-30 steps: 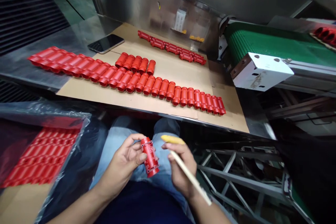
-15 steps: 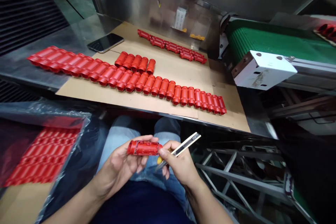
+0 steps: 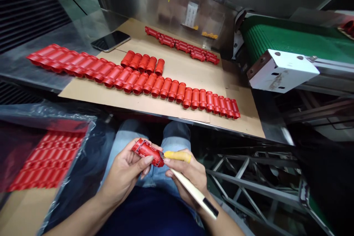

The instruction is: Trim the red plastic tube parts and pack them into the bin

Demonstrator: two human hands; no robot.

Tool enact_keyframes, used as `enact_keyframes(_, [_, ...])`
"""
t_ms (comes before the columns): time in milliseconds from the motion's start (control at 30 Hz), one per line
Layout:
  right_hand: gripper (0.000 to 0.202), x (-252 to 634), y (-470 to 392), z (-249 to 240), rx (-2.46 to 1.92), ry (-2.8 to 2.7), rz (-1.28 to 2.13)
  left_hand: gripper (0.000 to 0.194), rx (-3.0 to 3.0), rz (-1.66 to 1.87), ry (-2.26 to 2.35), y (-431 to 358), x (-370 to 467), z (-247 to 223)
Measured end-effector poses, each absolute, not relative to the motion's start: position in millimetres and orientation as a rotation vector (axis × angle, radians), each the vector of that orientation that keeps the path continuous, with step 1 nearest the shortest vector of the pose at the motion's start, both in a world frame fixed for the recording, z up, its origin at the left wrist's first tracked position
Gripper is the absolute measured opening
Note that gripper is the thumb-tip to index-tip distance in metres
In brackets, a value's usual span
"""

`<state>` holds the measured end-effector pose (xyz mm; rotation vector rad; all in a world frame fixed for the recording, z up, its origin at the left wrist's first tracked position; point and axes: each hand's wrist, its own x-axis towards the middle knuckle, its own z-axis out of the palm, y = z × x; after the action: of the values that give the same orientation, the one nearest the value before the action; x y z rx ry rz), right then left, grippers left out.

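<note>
My left hand (image 3: 121,172) is closed round a red cylindrical plastic part (image 3: 148,151), thumb on its near side. Open details and dark edges show on the face turned up to me. In my right hand (image 3: 193,174) is a utility knife (image 3: 191,191) with a cream handle, which points back towards my wrist. A yellow finger cot (image 3: 178,155) covers my right index finger. The knife's tip is at the right end of the red part; whether it touches is hard to see. Both hands are above my lap.
A long row of red parts (image 3: 141,83) lies on cardboard (image 3: 193,114) along the table, with a shorter row behind. A phone (image 3: 111,41) rests at the back left. Left of my legs, a plastic-lined box (image 3: 47,162) holds more red parts. A green conveyor (image 3: 282,40) stands right.
My right hand has turned the knife round, so its handle now points down towards my wrist and its tip meets the part's end. The red part has tilted, right end lower.
</note>
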<state>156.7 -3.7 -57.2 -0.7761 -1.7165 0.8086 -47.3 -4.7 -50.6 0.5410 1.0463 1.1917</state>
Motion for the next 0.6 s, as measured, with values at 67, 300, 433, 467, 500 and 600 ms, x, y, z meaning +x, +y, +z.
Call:
enact_keyframes(67, [0.039,155,-3,-58,-0.768,-1.715,0.813,0.040,0.549,1.188,1.035,-5,-49,-53])
enact_keyframes(300, [0.039,155,-8,-57,-0.820,-1.697,0.854,0.039,0.594,1.185,1.005,-7,-53,-63])
enact_keyframes(433, [0.036,153,-12,-60,-0.842,-1.654,0.879,0.037,0.556,1.187,0.982,-8,-53,-60])
enact_keyframes(467, [0.035,153,-13,-60,-0.850,-1.644,0.882,0.036,0.535,1.188,0.978,-9,-53,-59])
enact_keyframes(500, [0.034,153,-14,-60,-0.857,-1.636,0.882,0.036,0.511,1.195,0.975,-9,-53,-57])
enact_keyframes(600, [0.034,152,-16,-60,-0.874,-1.623,0.877,0.038,0.457,1.214,0.963,-10,-54,-57])
